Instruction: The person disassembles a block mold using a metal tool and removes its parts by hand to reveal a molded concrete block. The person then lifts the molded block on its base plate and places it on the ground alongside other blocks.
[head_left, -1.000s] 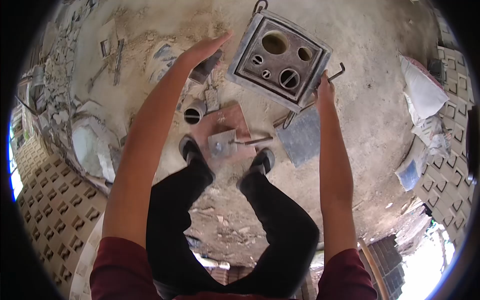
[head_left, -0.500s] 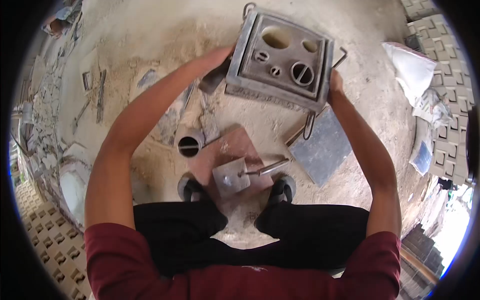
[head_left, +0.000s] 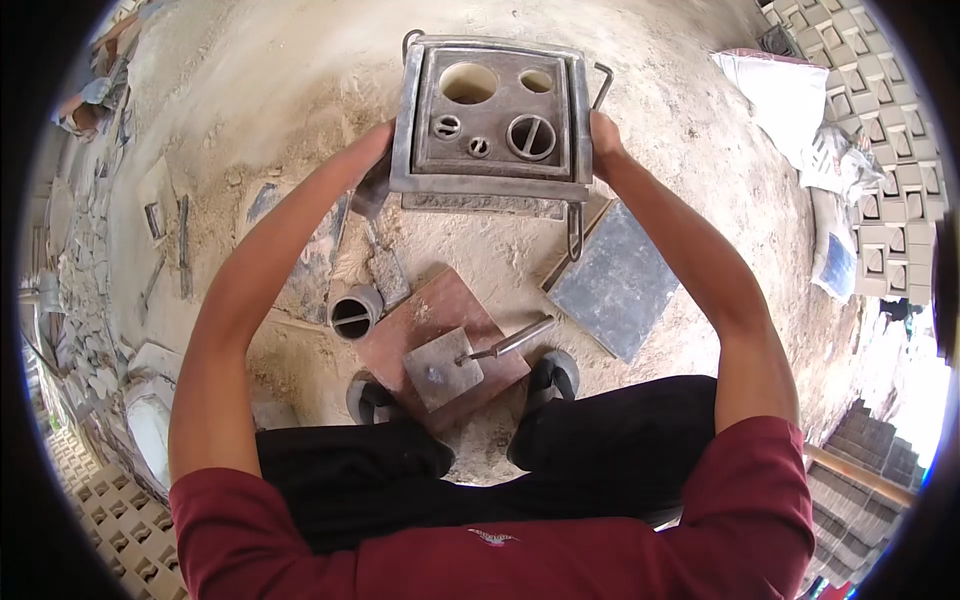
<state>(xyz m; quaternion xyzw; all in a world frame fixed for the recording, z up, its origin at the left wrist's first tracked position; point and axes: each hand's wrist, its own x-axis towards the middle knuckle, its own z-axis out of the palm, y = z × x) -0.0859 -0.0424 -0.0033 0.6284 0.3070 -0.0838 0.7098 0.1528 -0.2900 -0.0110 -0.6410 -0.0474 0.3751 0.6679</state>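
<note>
Both hands hold the square grey metal box with round openings (head_left: 490,120) by its opposite sides, left hand (head_left: 380,145) and right hand (head_left: 605,143) level, fingers partly hidden. It is out ahead of the knees; whether it bears on the floor (head_left: 700,150) cannot be told. Its openings face up, uncovered. The arms reach forward, elbows bowed outward. The square metal plate with a rod handle (head_left: 440,372) lies on the reddish flat board (head_left: 400,340), held by neither hand.
</note>
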